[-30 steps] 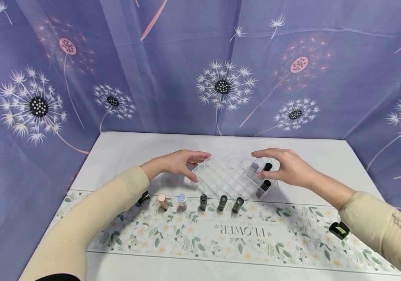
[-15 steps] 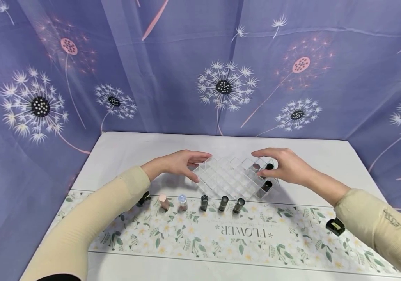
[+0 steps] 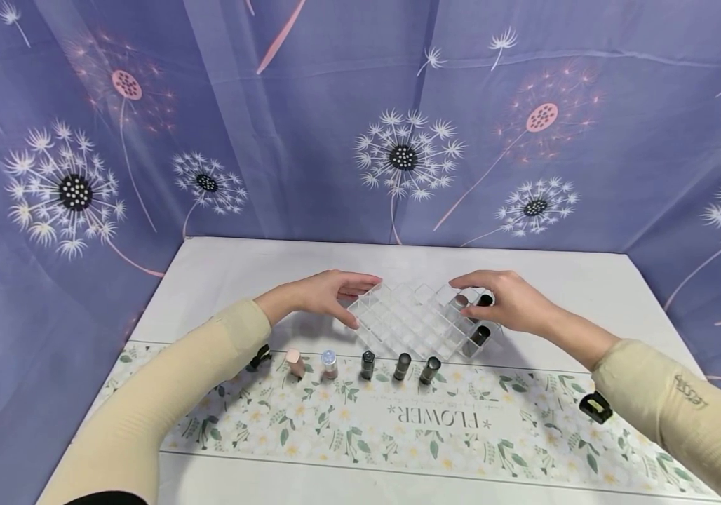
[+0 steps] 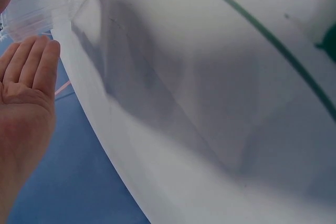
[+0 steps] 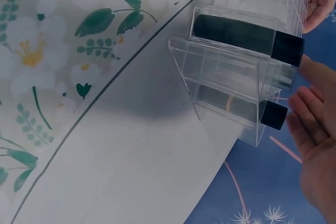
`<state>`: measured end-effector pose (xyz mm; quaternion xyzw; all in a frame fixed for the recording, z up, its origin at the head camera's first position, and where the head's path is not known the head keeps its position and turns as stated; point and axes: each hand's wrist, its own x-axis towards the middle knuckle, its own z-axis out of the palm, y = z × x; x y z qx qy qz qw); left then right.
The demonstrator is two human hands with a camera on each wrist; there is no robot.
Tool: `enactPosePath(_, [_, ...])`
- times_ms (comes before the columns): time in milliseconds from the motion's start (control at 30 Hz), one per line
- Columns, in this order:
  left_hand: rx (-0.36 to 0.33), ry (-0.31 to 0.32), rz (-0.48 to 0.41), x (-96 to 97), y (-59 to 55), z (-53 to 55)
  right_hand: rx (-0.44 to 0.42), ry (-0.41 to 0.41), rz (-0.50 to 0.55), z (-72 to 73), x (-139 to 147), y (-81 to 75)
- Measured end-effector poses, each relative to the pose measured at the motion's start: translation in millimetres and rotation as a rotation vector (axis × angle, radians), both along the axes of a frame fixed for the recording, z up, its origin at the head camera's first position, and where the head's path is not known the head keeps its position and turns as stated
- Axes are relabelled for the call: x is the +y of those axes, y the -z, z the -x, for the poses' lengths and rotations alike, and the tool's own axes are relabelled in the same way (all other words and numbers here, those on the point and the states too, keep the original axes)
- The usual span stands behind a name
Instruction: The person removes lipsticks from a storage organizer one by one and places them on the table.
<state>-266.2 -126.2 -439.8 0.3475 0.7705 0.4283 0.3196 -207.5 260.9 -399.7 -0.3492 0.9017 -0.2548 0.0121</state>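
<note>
Five lipsticks point(image 3: 367, 365) stand before a clear rack point(image 3: 406, 319). The left hand point(image 3: 322, 291) flanks one end, the right hand point(image 3: 513, 300) the other, both relaxed.

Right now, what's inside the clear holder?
Two black-topped tubes and a grayish-topped tube. The right hand covers that last one's lower part in the head view.
</note>
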Motion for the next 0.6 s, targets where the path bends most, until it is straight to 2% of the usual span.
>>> enactPosePath(333, [-0.001,0.005,-0.014,0.4,2.3,1.5,0.003,-0.012,0.007,1.1,-0.5,4.9])
enactPosePath(600, [-0.003,-0.004,-0.017,-0.1,2.4,0.1,0.043,-0.034,0.023,2.9,-0.8,8.8])
